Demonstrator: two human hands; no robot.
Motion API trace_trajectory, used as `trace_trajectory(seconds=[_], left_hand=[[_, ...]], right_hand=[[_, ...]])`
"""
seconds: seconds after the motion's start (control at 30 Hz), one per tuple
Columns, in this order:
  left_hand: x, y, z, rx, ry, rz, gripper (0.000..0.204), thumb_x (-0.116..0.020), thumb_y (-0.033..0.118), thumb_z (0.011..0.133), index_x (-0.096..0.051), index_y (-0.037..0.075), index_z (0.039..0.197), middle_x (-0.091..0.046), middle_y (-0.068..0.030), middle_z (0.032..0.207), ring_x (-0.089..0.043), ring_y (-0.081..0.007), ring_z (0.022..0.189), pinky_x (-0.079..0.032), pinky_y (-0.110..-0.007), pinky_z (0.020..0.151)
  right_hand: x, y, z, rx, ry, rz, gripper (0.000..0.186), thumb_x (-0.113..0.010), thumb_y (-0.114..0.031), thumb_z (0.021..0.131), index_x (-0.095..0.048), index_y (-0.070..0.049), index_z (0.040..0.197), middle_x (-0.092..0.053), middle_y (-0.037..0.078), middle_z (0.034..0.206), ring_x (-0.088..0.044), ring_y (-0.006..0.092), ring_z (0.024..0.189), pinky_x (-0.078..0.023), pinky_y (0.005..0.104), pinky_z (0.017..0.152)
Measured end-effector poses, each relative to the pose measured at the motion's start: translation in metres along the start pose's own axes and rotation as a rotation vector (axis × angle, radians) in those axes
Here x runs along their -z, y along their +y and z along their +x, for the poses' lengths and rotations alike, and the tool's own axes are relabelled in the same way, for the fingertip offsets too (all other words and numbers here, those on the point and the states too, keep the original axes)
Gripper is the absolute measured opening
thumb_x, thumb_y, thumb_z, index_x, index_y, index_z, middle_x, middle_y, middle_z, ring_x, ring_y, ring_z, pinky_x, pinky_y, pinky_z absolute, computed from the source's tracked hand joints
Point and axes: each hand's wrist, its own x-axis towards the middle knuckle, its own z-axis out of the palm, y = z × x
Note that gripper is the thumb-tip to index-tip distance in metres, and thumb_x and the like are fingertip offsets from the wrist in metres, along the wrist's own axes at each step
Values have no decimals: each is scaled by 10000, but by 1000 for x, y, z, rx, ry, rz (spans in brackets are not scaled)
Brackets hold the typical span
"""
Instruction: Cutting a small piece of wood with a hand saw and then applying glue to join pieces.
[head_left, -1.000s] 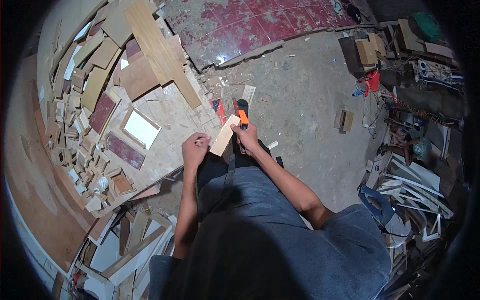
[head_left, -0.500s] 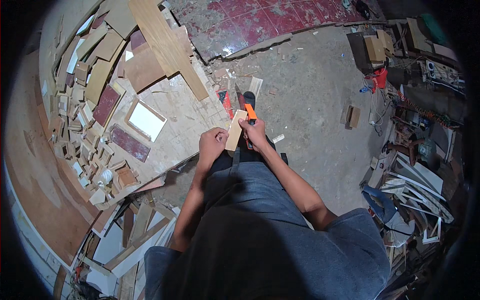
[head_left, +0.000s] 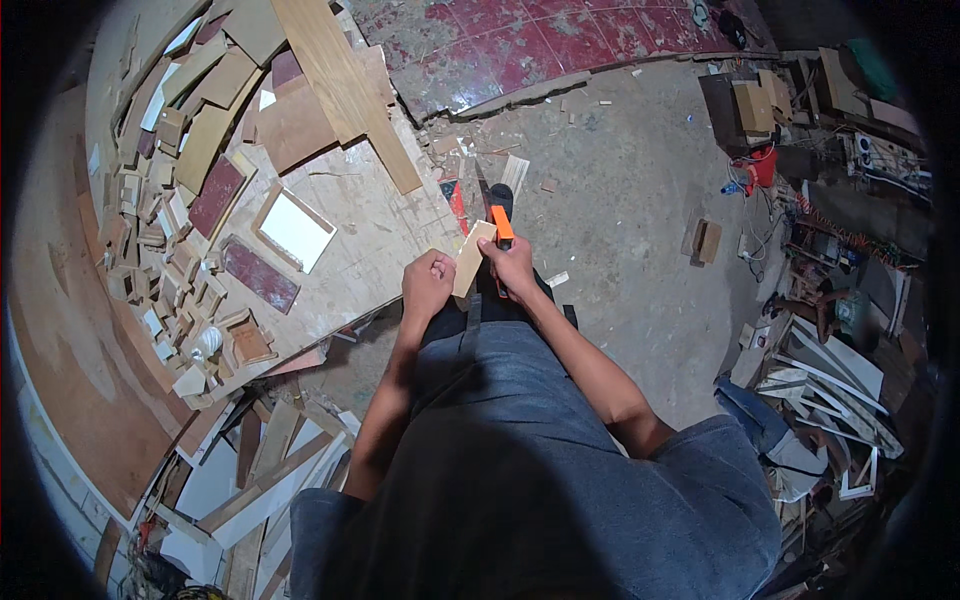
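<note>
Strip of pale wood (head_left: 472,262) sits just off the right-hand corner of the surface (head_left: 350,280), in front of the person's body. The right hand (head_left: 508,262) grasps it on the side away from the surface, thumb laid on the face of the wood. An orange-and-black tool (head_left: 503,222) lies against that same hand; how the fingers wrap it is hidden. The left hand (head_left: 428,286) is at the surface's corner, its fingers curled in beside the near edge of the strip; whether they pinch it or only hover close, I cannot tell.

Toward the middle of the surface lies a white panel with a wooden border (head_left: 295,232), and next to it a maroon panel (head_left: 260,274). A long wooden plank (head_left: 345,85) runs across the surface's far part, its end close to the right edge. Small wooden pieces (head_left: 180,285) crowd the surface's left side, with a white rounded object (head_left: 210,341) among them near the front edge. Below that front edge lies a heap of boards (head_left: 270,480). Right of the surface spreads the concrete floor (head_left: 620,190), and past the surface's far right side are red tiles (head_left: 565,40).
</note>
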Motion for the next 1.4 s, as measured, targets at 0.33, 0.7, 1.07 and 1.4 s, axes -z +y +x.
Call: trace_trajectory(seconds=[0.33, 0.7, 1.07, 1.4], left_hand=[[19, -20, -1, 580, -95, -422, 424, -596, 422, 907, -678, 15, 823, -672, -76, 711, -601, -128, 572, -500, -273, 550], [-5, -21, 36, 878, -364, -861, 192, -701, 237, 821, -632, 79, 906, -578, 12, 661, -532, -87, 525, -448, -242, 485], [-8, -68, 49, 339, 113, -270, 134, -685, 123, 840, -662, 16, 917, -689, -100, 767, -642, -162, 612, -510, -288, 568], [-3, -19, 62, 332, 93, 552, 401, -766, 383, 750, -666, 26, 903, -698, -184, 861, -680, -368, 840, -534, -459, 726]], right_hand=[[2, -3, -10, 143, 11, -46, 163, -759, -111, 802, -635, -8, 824, -638, 22, 739, -576, 106, 671, -468, 274, 625], [6, 7, -34, 549, -142, -351, 221, -696, -31, 745, -713, -29, 965, -645, 135, 672, -610, 135, 602, -500, 291, 615], [8, 0, -36, 458, -104, -329, 262, -766, -135, 796, -707, -23, 1025, -712, 99, 856, -649, 131, 771, -510, 295, 742], [26, 9, -23, 303, -39, -284, 173, -737, -126, 840, -693, 0, 950, -693, 57, 836, -628, 117, 779, -501, 287, 743]])
